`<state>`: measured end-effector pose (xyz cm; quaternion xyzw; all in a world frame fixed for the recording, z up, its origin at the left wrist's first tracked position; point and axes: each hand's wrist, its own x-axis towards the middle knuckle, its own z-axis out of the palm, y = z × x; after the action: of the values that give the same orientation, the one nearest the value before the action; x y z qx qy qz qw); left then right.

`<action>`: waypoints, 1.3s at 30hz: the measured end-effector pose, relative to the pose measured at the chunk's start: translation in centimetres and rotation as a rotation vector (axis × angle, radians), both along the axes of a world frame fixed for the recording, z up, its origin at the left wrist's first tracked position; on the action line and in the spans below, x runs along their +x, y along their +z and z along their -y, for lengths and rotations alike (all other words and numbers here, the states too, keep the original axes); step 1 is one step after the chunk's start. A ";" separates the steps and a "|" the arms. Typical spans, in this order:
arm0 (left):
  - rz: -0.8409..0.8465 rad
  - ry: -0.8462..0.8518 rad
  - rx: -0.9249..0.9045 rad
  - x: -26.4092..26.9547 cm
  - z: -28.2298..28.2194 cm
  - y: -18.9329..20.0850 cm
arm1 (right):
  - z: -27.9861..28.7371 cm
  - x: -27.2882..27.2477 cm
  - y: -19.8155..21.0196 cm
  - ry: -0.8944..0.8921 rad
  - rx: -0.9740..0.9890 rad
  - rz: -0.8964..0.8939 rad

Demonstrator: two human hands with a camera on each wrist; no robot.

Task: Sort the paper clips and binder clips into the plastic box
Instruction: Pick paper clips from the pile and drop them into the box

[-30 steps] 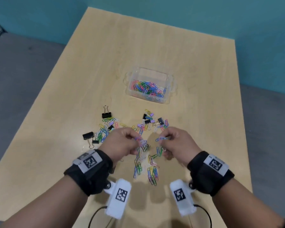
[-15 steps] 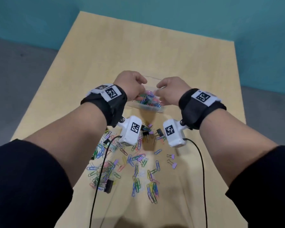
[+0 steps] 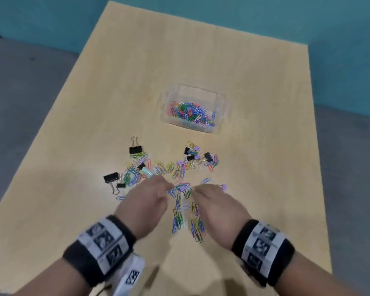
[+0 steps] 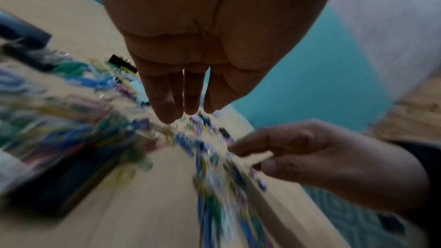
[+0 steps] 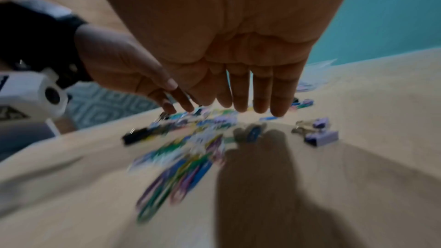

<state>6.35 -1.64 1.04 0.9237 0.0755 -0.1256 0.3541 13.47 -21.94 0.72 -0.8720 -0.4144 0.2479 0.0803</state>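
Two flat-fingered, empty hands, left hand (image 3: 146,201), right hand (image 3: 217,207), over glossy wire paper clips (image 3: 187,216), wood-grain table (image 3: 265,146)

Light wooden table (image 3: 254,86) with a clear box and a scatter of clips

The plastic box (image 3: 220,107) sits on the table past the middle, holding a heap of coloured paper clips (image 3: 190,111). Nearer than the box, loose paper clips (image 3: 181,212) in many colours lie strewn on the bare wood. Black binder clips (image 3: 111,177) lie at the scatter's left edge, farthest from the box, another (image 3: 135,148) stands at the scatter's far-left corner, and a few more (image 3: 207,155) lie just on the near side of the box. Small lilac binder clips (image 3: 223,186) lie to the scatter's right, nearer than the box.
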 end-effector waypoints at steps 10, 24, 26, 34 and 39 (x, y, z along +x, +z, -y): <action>-0.021 -0.167 0.094 -6.2 3.2 -1.7 | -2.3 -1.3 -1.8 0.120 -0.068 0.166; 0.019 -0.136 0.096 -7.4 3.4 -1.5 | -6.8 1.6 -1.4 -0.236 -0.050 0.098; 0.025 -0.149 0.115 -7.4 3.5 -1.7 | -5.5 2.4 -0.9 -0.343 0.033 0.082; 0.065 -0.226 0.293 -3.5 4.4 -2.4 | 3.0 5.0 -0.7 -0.641 -0.060 0.124; -0.021 -0.238 0.423 0.4 4.8 -2.6 | 0.6 0.5 -0.8 -0.222 0.020 0.161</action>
<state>6.74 -6.46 -1.56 0.9783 -0.0056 -0.1572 0.1345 14.01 -22.53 -0.03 -0.9287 -0.3231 0.1625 0.0826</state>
